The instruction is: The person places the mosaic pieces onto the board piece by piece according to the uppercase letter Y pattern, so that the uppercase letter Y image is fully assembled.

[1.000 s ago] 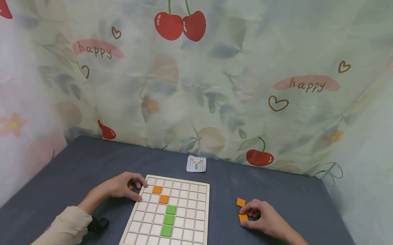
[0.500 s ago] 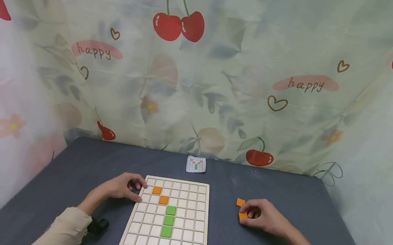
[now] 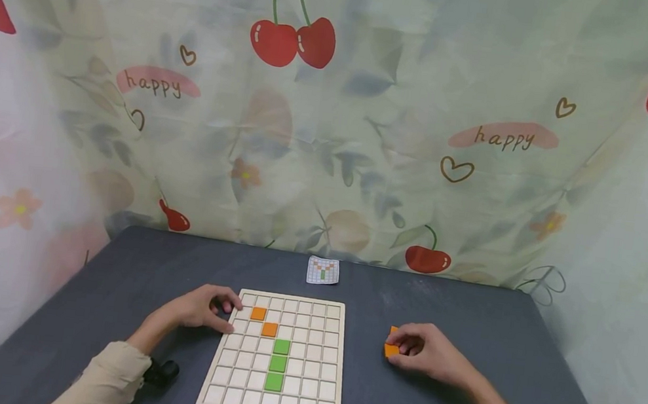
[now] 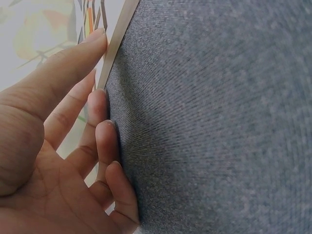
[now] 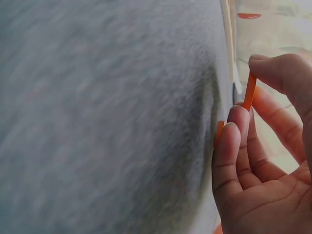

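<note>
A pale wooden grid board (image 3: 304,391) lies on the dark table. On it are two orange tiles (image 3: 258,313) along a diagonal and a column of three green tiles (image 3: 278,364). My left hand (image 3: 197,307) rests at the board's left edge, thumb and index fingertip touching the frame, the other fingers loosely bent. To the right of the board, my right hand (image 3: 432,353) pinches an orange square tile (image 5: 250,90) between thumb and fingers, seen edge-on in the right wrist view. Another orange tile (image 5: 219,131) lies on the table behind those fingers, mostly hidden in the head view.
A small printed card (image 3: 323,271) with a coloured grid pattern lies at the table's far edge. Behind the dark tabletop (image 3: 466,316) hangs a curtain (image 3: 331,130) with cherries and hearts. Dark straps circle both wrists.
My right hand has moved slightly left and away from me with the pinched orange tile, which now overlaps the other loose tile in view. My left hand and the board stay put.
</note>
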Action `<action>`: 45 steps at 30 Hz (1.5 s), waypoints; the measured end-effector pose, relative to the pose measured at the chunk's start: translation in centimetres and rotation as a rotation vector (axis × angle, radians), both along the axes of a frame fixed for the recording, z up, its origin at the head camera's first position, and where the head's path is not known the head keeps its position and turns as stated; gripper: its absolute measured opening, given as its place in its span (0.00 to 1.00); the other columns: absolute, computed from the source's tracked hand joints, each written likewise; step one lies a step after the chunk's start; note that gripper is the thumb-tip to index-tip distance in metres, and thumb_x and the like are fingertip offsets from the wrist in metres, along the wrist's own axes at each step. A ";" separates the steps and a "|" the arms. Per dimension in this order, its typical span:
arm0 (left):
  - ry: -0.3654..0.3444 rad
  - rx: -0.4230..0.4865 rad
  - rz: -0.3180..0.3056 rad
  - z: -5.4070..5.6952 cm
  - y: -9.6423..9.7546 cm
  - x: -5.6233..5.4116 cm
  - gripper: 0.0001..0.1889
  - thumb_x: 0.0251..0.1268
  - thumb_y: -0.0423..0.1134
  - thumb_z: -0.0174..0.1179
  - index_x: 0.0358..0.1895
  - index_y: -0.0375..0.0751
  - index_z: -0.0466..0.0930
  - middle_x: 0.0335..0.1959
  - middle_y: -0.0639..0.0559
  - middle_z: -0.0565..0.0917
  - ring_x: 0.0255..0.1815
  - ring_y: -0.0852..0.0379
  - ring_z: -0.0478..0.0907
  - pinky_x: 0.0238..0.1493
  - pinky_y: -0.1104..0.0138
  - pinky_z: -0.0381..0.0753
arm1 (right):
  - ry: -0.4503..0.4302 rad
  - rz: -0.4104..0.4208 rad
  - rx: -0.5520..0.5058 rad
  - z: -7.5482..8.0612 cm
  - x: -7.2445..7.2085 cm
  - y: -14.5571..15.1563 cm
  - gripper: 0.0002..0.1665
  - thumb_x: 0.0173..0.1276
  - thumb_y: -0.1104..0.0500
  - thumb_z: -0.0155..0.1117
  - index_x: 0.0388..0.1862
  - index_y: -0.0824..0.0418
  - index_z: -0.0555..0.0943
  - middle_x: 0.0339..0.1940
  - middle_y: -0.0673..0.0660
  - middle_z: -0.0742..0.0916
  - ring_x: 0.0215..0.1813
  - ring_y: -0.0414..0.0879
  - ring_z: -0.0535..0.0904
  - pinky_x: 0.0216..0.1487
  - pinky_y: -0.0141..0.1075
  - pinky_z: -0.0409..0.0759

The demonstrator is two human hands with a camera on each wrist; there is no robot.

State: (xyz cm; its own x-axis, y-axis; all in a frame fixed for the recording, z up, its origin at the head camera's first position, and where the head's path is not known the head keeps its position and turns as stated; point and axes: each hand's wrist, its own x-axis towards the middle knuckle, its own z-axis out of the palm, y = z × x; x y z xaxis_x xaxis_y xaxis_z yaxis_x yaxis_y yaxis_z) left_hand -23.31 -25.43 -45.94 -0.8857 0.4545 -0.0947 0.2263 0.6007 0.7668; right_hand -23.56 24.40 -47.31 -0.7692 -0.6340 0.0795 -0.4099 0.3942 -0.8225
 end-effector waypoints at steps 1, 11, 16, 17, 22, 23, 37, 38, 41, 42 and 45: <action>0.001 0.001 0.000 0.0 0.0 0.0 0.19 0.56 0.32 0.77 0.49 0.35 0.82 0.37 0.47 0.76 0.37 0.49 0.69 0.38 0.62 0.67 | 0.000 -0.002 -0.003 0.1 0.0 -0.2 0.12 0.65 0.57 0.76 0.45 0.58 0.87 0.36 0.52 0.85 0.36 0.45 0.81 0.38 0.36 0.80; 0.016 0.011 -0.011 0.0 -0.1 0.1 0.19 0.56 0.33 0.77 0.49 0.35 0.82 0.37 0.47 0.76 0.36 0.51 0.69 0.38 0.63 0.67 | 0.000 -0.013 -0.044 0.1 -0.4 -1.7 0.12 0.64 0.59 0.77 0.45 0.60 0.87 0.37 0.54 0.87 0.35 0.47 0.81 0.38 0.36 0.80; 0.020 0.011 -0.016 -0.1 -0.2 0.1 0.19 0.56 0.33 0.77 0.49 0.34 0.82 0.37 0.47 0.76 0.37 0.50 0.70 0.38 0.63 0.68 | 0.020 -0.011 -0.056 -0.3 -0.8 -2.4 0.12 0.64 0.60 0.77 0.45 0.60 0.87 0.37 0.53 0.86 0.36 0.47 0.81 0.38 0.35 0.80; 0.020 0.009 -0.015 -0.1 -0.2 0.1 0.19 0.56 0.33 0.77 0.49 0.34 0.82 0.37 0.47 0.76 0.37 0.50 0.70 0.38 0.63 0.67 | 0.021 -0.011 -0.059 -0.3 -0.9 -2.6 0.12 0.64 0.60 0.77 0.45 0.59 0.87 0.37 0.53 0.86 0.36 0.47 0.81 0.37 0.35 0.80; 0.017 0.004 -0.005 -0.1 0.0 0.0 0.19 0.55 0.33 0.77 0.49 0.34 0.82 0.37 0.47 0.76 0.37 0.49 0.69 0.38 0.62 0.67 | 0.016 -0.009 -0.079 -0.1 -1.2 -3.6 0.12 0.64 0.60 0.77 0.45 0.59 0.87 0.35 0.53 0.86 0.33 0.47 0.80 0.34 0.34 0.79; 0.019 0.003 -0.006 -0.1 0.0 0.0 0.19 0.56 0.33 0.77 0.49 0.34 0.82 0.37 0.47 0.76 0.37 0.49 0.69 0.38 0.62 0.67 | 0.012 -0.008 -0.085 -0.1 -1.3 -3.9 0.12 0.64 0.60 0.77 0.45 0.60 0.87 0.34 0.53 0.86 0.32 0.46 0.80 0.33 0.34 0.79; 0.005 0.022 -0.009 -0.3 -0.2 0.1 0.19 0.55 0.32 0.77 0.49 0.34 0.82 0.37 0.46 0.76 0.36 0.50 0.68 0.37 0.63 0.67 | 0.005 0.033 -0.156 0.0 -1.7 -6.6 0.13 0.64 0.64 0.76 0.47 0.66 0.87 0.37 0.57 0.87 0.35 0.48 0.81 0.37 0.34 0.80; 0.002 0.026 -0.011 -0.3 -0.2 0.1 0.19 0.55 0.32 0.77 0.49 0.34 0.82 0.37 0.46 0.76 0.36 0.50 0.68 0.37 0.63 0.67 | 0.004 0.033 -0.160 -0.1 -1.8 -6.8 0.14 0.64 0.65 0.76 0.48 0.66 0.87 0.38 0.57 0.87 0.35 0.49 0.81 0.38 0.34 0.80; 0.008 0.037 -0.024 -0.3 -0.3 0.1 0.19 0.56 0.33 0.77 0.49 0.34 0.82 0.37 0.46 0.76 0.35 0.50 0.68 0.37 0.63 0.67 | -0.007 0.025 -0.158 -0.2 -1.9 -7.4 0.14 0.63 0.65 0.76 0.48 0.65 0.87 0.40 0.58 0.87 0.37 0.49 0.81 0.40 0.34 0.80; 0.015 0.038 -0.033 -0.3 -0.4 0.1 0.19 0.56 0.34 0.77 0.49 0.34 0.82 0.37 0.46 0.76 0.35 0.51 0.69 0.37 0.63 0.68 | -0.009 0.023 -0.156 -0.2 -1.9 -7.6 0.15 0.63 0.64 0.76 0.48 0.65 0.87 0.41 0.57 0.87 0.37 0.49 0.81 0.40 0.34 0.80; 0.036 0.038 -0.048 -0.3 -0.5 0.0 0.19 0.57 0.36 0.77 0.49 0.34 0.82 0.37 0.46 0.76 0.35 0.51 0.69 0.37 0.64 0.68 | -0.013 0.019 -0.142 -0.1 -2.1 -8.2 0.15 0.63 0.63 0.77 0.48 0.64 0.87 0.41 0.56 0.87 0.38 0.48 0.81 0.41 0.35 0.80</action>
State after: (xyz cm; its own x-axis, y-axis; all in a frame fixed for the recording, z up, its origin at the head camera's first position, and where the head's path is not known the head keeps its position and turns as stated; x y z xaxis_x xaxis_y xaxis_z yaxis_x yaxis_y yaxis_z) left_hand -23.31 -25.96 -46.28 -0.8654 0.4990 -0.0449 0.2822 0.5595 0.7793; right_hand -25.62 16.18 -47.45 -0.7590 -0.6312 0.1598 -0.4050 0.2656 -0.8749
